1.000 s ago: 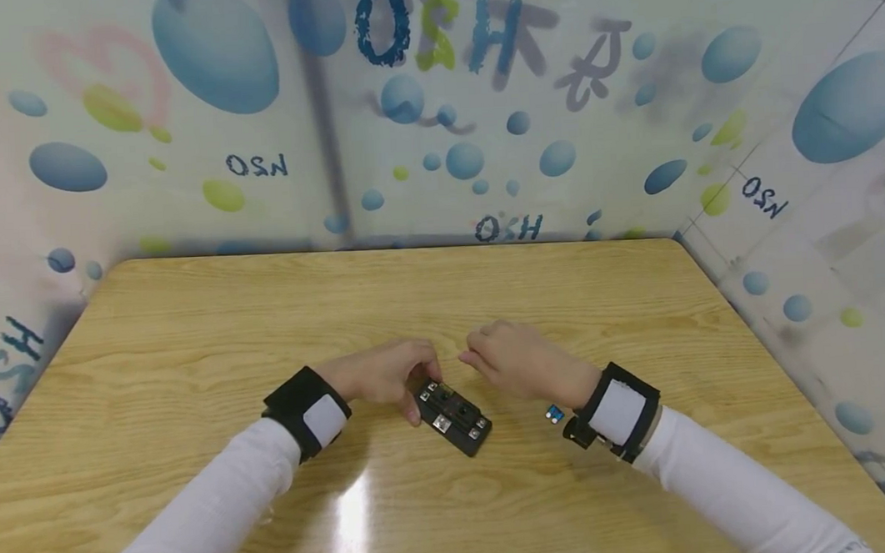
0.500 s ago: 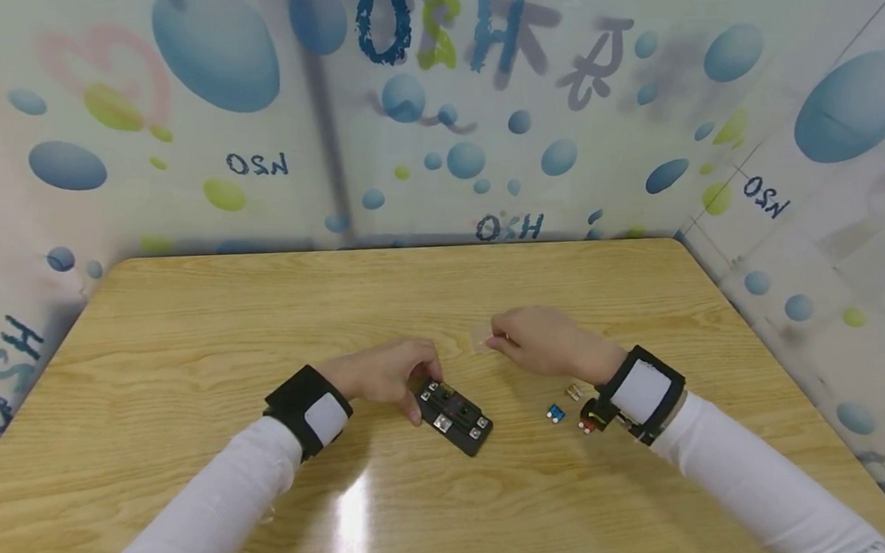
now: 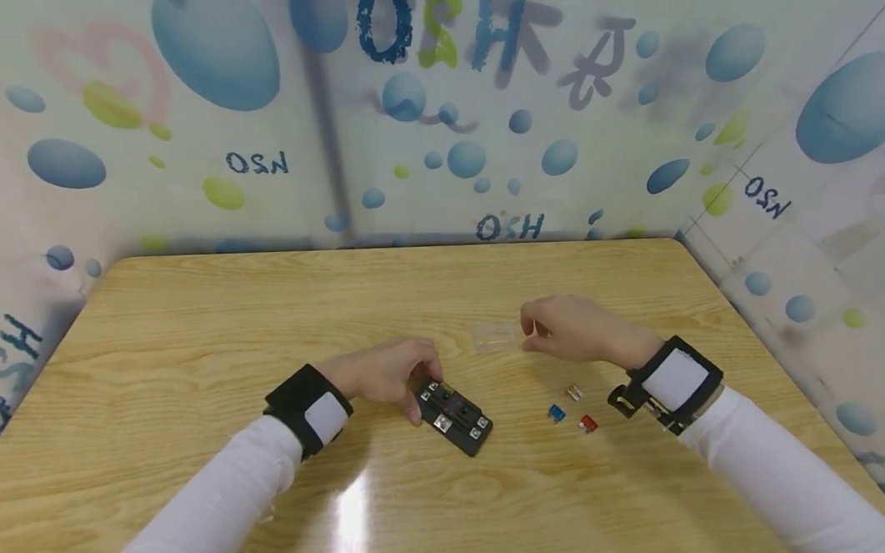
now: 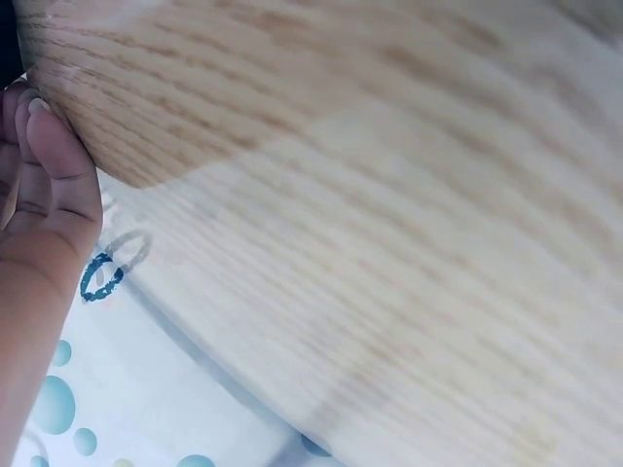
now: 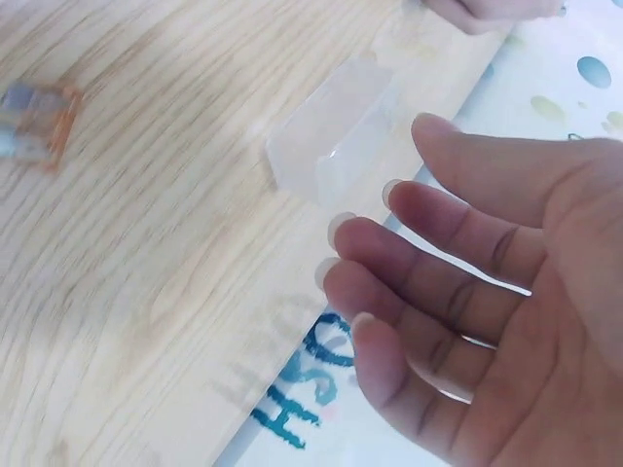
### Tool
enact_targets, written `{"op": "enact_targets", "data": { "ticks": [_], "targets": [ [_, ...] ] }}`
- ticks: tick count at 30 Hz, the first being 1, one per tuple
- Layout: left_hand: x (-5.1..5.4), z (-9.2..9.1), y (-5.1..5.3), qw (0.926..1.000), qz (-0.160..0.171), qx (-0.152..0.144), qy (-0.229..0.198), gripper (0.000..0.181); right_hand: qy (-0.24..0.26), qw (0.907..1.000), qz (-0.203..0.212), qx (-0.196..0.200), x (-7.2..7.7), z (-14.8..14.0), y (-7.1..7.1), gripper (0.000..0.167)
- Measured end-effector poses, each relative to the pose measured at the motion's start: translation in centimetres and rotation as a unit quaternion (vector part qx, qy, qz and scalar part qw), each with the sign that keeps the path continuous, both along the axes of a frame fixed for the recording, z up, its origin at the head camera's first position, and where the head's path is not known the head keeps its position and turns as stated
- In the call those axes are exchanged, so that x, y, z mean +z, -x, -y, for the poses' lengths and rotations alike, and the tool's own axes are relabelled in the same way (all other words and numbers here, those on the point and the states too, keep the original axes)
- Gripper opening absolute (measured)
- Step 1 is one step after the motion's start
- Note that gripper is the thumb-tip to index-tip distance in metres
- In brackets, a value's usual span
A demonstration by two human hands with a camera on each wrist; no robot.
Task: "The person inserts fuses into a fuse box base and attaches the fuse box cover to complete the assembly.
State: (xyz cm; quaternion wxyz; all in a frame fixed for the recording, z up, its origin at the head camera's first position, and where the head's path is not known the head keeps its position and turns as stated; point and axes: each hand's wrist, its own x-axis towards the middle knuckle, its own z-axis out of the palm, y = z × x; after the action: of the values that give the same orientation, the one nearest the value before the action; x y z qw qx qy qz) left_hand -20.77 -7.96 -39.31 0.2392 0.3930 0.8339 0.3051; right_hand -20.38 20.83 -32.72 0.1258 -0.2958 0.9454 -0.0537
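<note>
While your left hand (image 3: 380, 372) pinches the black block (image 3: 453, 418) on the tabletop (image 3: 324, 308), your right hand (image 3: 574, 328) sits loosely spread beside the clear box (image 3: 493, 337); laying-out seems nearly done, and the blue piece (image 3: 556, 413) would next want a fine pinch

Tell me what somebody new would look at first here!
Probably the wall behind the table, with its big blue bubbles and painted letters. Next, maybe the black block lying on the table, one end gripped by the person's left fingers. Then the tiny blue piece and red piece, bright against the wood on the block's right.
</note>
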Motion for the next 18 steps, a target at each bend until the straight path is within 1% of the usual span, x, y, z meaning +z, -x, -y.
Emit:
{"op": "enact_targets", "data": {
  "ticks": [6,15,18],
  "targets": [
    [0.0,0.0,0.0,1.0000,0.005,0.002,0.000,0.052,-0.012,0.9999,0.011,0.001,0.0,-1.4,0.3,0.017],
    [0.0,0.0,0.0,0.9999,0.013,0.005,0.000,0.052,-0.030,0.9993,0.020,-0.007,0.6,-2.6,0.0,0.016],
    [0.0,-0.1,0.0,0.9999,0.014,0.007,0.004,0.052,-0.044,0.9984,0.034,-0.009,0.7,-2.8,-0.2,0.018]
  ]
}}
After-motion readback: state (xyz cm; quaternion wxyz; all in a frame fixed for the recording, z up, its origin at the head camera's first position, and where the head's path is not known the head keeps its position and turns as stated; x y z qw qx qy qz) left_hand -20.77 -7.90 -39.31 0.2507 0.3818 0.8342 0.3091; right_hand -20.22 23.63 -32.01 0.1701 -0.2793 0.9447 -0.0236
